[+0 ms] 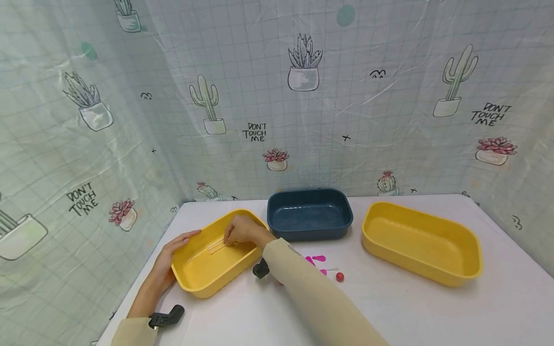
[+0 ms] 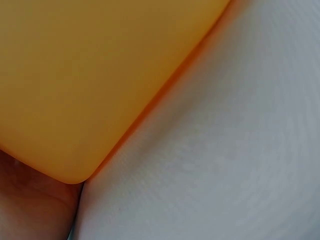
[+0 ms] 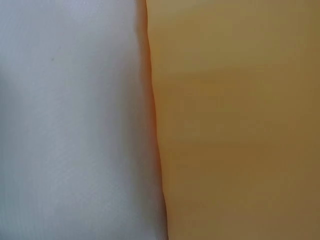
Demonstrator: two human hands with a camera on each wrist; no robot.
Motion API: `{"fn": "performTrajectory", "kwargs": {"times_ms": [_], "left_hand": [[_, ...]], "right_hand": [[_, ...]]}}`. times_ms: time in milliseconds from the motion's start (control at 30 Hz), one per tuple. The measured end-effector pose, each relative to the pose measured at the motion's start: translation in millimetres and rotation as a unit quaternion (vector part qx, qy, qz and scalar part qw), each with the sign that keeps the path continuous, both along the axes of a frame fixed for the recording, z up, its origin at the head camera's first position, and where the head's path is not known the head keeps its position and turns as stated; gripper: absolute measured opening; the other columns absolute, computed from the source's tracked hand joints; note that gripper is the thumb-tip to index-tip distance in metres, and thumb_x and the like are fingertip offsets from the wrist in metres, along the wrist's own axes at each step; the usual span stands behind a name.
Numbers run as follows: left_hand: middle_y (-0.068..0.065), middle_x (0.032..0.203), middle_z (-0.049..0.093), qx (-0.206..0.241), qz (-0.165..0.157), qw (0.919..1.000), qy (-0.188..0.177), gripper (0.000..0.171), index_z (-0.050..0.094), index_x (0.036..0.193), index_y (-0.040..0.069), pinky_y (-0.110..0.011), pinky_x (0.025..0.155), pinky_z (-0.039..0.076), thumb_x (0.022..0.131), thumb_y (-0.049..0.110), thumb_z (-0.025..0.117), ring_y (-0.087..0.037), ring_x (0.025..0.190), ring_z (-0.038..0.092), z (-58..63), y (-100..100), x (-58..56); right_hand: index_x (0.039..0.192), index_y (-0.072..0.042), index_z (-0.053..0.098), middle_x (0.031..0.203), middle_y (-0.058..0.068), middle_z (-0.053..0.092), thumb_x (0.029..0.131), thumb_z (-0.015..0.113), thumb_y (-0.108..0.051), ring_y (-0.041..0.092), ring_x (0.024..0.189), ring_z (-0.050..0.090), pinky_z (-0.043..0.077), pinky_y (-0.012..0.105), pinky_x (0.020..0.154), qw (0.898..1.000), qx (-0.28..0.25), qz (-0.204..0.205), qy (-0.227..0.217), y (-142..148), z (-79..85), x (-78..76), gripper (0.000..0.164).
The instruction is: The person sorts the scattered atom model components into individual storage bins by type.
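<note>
A yellow rectangular bin (image 1: 201, 275) stands at an angle on the left of the table. My left hand (image 1: 166, 259) rests against its outer left side, fingers extended along the wall and up to the rim. In the left wrist view the palm (image 2: 35, 200) meets the bin's corner. My right hand (image 1: 242, 229) reaches over the near right rim, fingers bent down and pinching at the ends of thin pale sticks (image 1: 215, 248) on the bin's floor. Those fingertips are partly hidden. The right wrist view shows just the bin's outer wall (image 3: 240, 120) and the white tabletop.
A dark blue bin (image 1: 309, 235) stands at the back centre, and another yellow bin (image 1: 415, 262) at the right. Between them and my right sleeve lie small pink pieces (image 1: 319, 258) and a red ball (image 1: 339, 277). A printed curtain (image 1: 329, 144) hangs behind the table.
</note>
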State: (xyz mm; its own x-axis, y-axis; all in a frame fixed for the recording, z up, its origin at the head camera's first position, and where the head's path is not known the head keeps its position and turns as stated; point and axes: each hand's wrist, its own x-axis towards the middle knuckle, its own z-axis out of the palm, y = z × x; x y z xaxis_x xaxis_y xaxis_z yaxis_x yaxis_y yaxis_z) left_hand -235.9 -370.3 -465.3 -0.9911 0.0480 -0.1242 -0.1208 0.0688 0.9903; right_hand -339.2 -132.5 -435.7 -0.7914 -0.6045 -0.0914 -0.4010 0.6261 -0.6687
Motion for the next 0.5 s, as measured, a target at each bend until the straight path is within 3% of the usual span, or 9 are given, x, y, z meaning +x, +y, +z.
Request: {"fn": "performTrajectory", "kwargs": {"times_ms": [500], "left_hand": [[0.003, 0.159, 0.045, -0.01, 0.002, 0.9999, 0.007, 0.051, 0.046, 0.156, 0.016, -0.014, 0.102, 0.049, 0.111, 0.037, 0.038, 0.004, 0.128, 0.054, 1.0, 1.2, 2.3]], "right_hand": [[0.081, -0.016, 0.083, 0.079, -0.007, 0.067, 0.086, 0.084, -0.015, 0.009, 0.07, 0.051, 0.04, 0.016, 0.057, 1.0, -0.001, -0.015, -0.01, -0.9, 4.0, 4.4, 0.005]]}}
